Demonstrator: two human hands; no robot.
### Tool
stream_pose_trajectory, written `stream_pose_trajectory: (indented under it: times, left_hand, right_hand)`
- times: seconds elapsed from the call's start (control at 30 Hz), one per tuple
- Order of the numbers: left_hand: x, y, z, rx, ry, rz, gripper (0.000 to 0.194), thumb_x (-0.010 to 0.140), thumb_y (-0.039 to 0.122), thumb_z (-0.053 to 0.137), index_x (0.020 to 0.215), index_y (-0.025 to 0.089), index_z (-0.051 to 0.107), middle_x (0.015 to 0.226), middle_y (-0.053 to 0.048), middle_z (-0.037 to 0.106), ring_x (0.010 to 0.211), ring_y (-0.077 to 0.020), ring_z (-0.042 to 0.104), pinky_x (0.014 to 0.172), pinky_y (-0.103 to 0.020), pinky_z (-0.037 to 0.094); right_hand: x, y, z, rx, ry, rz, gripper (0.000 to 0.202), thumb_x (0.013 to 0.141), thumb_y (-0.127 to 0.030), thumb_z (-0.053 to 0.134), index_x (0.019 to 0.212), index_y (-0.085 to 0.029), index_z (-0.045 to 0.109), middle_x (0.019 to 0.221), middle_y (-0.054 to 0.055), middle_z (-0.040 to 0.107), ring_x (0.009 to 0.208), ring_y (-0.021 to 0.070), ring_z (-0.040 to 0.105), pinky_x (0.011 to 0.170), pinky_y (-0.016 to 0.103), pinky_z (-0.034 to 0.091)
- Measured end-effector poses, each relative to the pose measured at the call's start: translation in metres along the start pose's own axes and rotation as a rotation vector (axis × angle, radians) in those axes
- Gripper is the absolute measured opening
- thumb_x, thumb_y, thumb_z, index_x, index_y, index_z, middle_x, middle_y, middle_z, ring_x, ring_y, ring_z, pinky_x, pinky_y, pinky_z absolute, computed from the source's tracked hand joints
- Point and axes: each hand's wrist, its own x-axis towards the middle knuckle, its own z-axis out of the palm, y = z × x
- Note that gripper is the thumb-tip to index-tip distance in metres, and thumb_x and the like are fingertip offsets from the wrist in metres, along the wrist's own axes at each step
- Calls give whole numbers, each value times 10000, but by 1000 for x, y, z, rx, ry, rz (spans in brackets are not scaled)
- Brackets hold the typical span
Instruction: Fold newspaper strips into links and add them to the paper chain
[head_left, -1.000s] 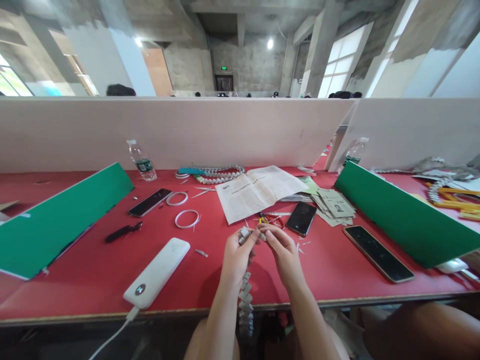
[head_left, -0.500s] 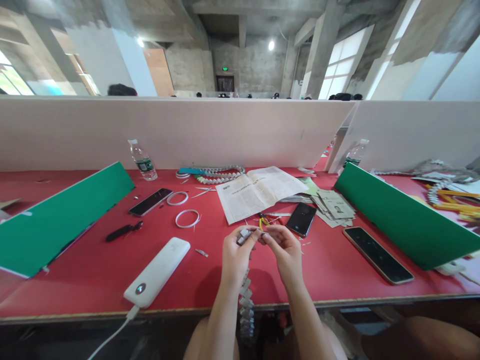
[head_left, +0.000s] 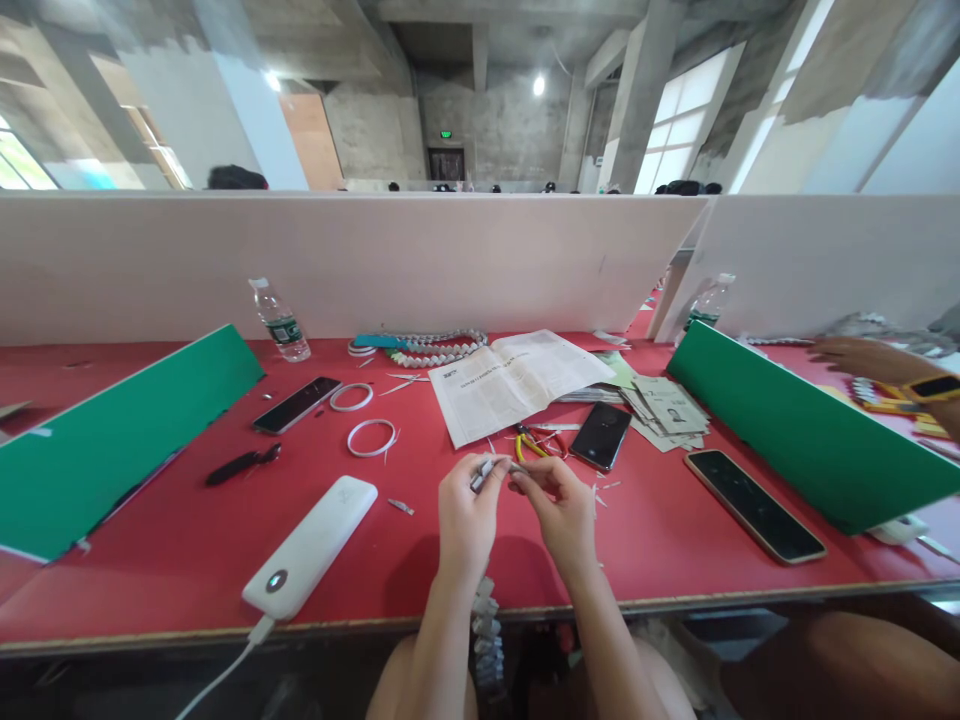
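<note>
A chain of folded grey-white pieces (head_left: 487,630) hangs over the table's front edge between my forearms, its upper part hidden by my left hand (head_left: 469,505). That hand is closed round the chain's end, where small grey-white folds show between thumb and fingers. My right hand (head_left: 561,505) pinches a small greyish piece close to the left fingertips; its exact shape is too small to tell. Just beyond my hands lie pliers with yellow and red handles (head_left: 529,446), beside an open printed sheet (head_left: 510,385).
Around the red table (head_left: 420,590) lie a white power bank (head_left: 311,550), phones, white rings (head_left: 371,437), a black-handled tool and papers. Green dividers (head_left: 795,430) stand at both sides. Another person's hand (head_left: 862,360) reaches in behind the right divider.
My hands have shifted slightly left, and the fingertips have moved a little. Another person's hand and wrist have come into view at the far right. The chain hangs slightly lower and further left.
</note>
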Motion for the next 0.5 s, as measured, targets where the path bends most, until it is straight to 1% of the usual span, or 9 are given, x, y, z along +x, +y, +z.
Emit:
stream_pose_trajectory:
  times: [0.07,0.13,0.27,0.33,0.5]
  left_hand:
    - [0,-1,1,41,11,60,175,786,321,578,781,171,669,781,-50,679,748,-174,620,685,-242,454]
    - [-1,-1,1,60,18,70,173,795,316,565,766,170,653,760,-44,673,716,-162,614,671,-238,453]
    - [-2,3,1,29,-2,-15,173,782,332,577,744,172,629,632,-7,635,556,-133,571,547,-221,433]
    - [-3,5,0,33,-5,-45,171,769,333,587,738,172,634,604,-1,624,528,-128,556,523,-218,421]
    - [-2,6,-4,117,-16,-67,156,740,311,606,697,166,642,591,-8,621,545,-139,559,522,-222,407]
  right_hand:
    - [0,0,1,-15,3,0,103,762,-290,659,772,-191,629,684,18,684,642,169,666,629,285,538]
    - [1,1,1,-8,4,8,117,763,-297,656,751,-185,626,669,15,673,630,162,658,613,274,531]
    - [3,4,1,75,-57,54,133,777,-306,639,818,-179,633,674,18,673,647,162,654,636,277,527]
    - [3,4,0,77,-94,62,139,789,-308,624,836,-178,640,672,20,672,655,162,650,640,275,519]
    - [2,2,-4,-25,-160,38,130,806,-277,599,726,-176,621,621,8,642,596,140,608,575,239,472]
